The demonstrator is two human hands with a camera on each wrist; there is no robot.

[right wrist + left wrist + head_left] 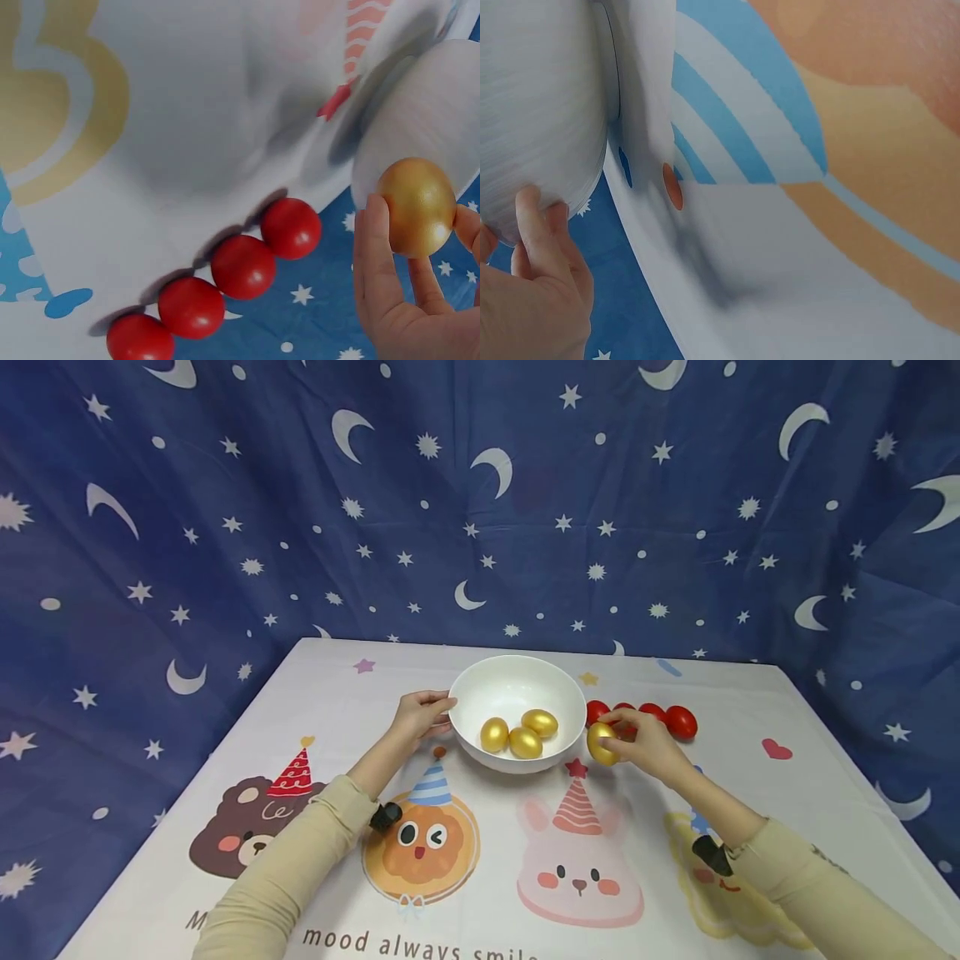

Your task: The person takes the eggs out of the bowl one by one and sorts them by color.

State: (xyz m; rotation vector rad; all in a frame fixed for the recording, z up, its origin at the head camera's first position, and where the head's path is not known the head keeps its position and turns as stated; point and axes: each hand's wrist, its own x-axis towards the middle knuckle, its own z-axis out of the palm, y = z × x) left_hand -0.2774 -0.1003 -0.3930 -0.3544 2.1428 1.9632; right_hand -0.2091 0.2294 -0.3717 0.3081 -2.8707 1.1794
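A white bowl [517,681] stands on the table with three golden eggs [526,742] inside it. My left hand [422,717] grips the bowl's left rim, thumb on top and fingers beneath; the left wrist view shows those fingers against the bowl's outer wall [544,97]. Between the thumb and fingers of my right hand [643,742] is another golden egg [417,206], held just outside the bowl's right side. Behind that hand several red eggs [681,722] lie in a row, partly hidden in the head view but plain in the right wrist view.
A white tablecloth [337,693] printed with cartoon animals and lettering covers the table. Behind it hangs a dark blue curtain [525,568] with moons and stars. A black strap piece [386,816] sits at the left wrist and another [712,856] at the right.
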